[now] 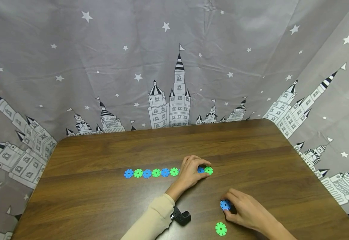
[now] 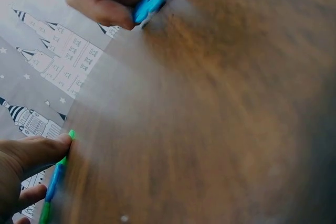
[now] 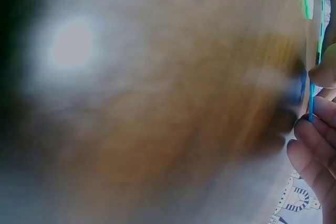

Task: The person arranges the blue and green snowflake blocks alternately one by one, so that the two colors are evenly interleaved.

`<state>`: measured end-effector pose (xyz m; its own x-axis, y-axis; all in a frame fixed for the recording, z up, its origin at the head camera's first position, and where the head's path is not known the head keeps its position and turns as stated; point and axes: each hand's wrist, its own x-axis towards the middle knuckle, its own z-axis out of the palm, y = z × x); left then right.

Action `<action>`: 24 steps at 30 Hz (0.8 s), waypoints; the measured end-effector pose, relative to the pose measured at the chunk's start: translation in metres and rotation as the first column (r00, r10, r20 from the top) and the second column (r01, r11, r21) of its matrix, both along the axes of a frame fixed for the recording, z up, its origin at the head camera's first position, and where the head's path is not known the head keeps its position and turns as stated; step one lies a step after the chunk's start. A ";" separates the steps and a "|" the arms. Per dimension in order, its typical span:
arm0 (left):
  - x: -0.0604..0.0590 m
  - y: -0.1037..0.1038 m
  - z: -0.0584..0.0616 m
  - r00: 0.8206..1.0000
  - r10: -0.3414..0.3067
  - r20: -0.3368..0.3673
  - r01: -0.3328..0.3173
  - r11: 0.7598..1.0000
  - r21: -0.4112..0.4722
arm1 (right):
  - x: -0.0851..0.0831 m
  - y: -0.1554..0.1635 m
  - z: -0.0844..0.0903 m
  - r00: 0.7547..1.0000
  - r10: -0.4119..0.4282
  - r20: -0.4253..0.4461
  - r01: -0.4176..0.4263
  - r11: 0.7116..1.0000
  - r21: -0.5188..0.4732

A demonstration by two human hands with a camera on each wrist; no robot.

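Observation:
A row of flat notched discs, blue (image 1: 128,173) and green (image 1: 138,173) by turns, lies across the middle of the table. My left hand (image 1: 189,171) rests over its right part and hides some discs. The left thumb and index finger curve around the green disc (image 1: 208,170) at the right end. Nearer to me, my right hand (image 1: 246,209) pinches a loose blue disc (image 1: 225,205) by its edges. In the right wrist view this blue disc (image 3: 311,100) appears edge-on, a little above the tabletop. A loose green disc (image 1: 221,229) lies below the right hand.
The brown wooden table (image 1: 81,196) ends at a grey curtain (image 1: 150,50) printed with castles and stars. A black device (image 1: 182,217) is attached by the left wrist, beside the beige sleeve (image 1: 151,216).

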<state>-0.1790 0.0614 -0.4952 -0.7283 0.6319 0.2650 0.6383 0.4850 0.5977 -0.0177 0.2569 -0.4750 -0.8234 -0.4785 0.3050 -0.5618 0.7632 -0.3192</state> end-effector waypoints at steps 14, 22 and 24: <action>0.001 -0.001 0.001 0.999 0.002 0.037 -0.002 1.000 0.009 | -0.023 -0.001 0.001 1.000 -0.023 0.018 0.024 0.999 -0.022; 0.001 -0.001 0.001 0.999 -0.003 0.033 0.002 1.000 0.030 | -0.036 0.000 0.000 0.996 -0.070 0.051 0.069 0.998 0.012; 0.001 -0.001 0.001 1.000 -0.003 0.027 0.002 1.000 0.031 | -0.039 0.001 0.000 0.996 -0.072 0.052 0.072 0.997 0.015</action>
<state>-0.1780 0.0600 -0.4938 -0.7339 0.6254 0.2649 0.6229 0.4643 0.6296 -0.0565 0.2574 -0.4747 -0.8705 -0.4211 0.2547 -0.4880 0.8052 -0.3369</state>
